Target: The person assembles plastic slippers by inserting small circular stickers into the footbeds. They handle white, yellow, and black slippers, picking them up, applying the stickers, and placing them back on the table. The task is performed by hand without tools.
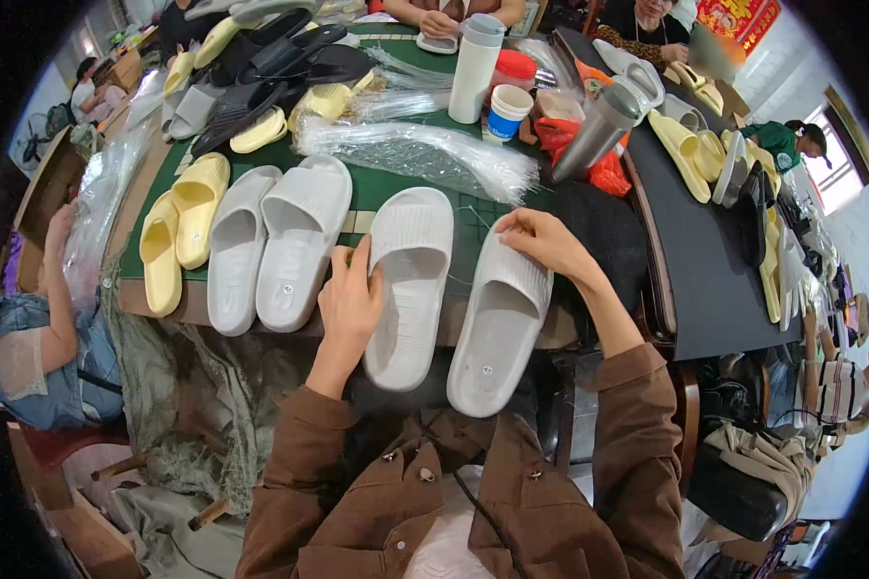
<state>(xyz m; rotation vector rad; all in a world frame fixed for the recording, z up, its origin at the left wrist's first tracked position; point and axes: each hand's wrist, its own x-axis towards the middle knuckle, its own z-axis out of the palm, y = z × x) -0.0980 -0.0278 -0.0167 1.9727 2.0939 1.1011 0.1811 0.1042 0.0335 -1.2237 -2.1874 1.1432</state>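
Note:
My left hand grips the side of a light grey slide slipper by its strap, with the thumb partly hidden. My right hand is closed on the toe end of another grey slide slipper, which tilts slightly. Both slippers have heels pointing toward me, reaching past the table's near edge. A thin clear strand curls between their toes. Left of my left hand lie two more grey slippers, one beside the other. Farther left is a pair of pale yellow slippers.
Behind the slippers lie bundles of clear plastic strands, a white bottle, a paper cup and a steel tumbler. Black slippers are piled at the back left. A black-topped table holds more slippers. Other people work around.

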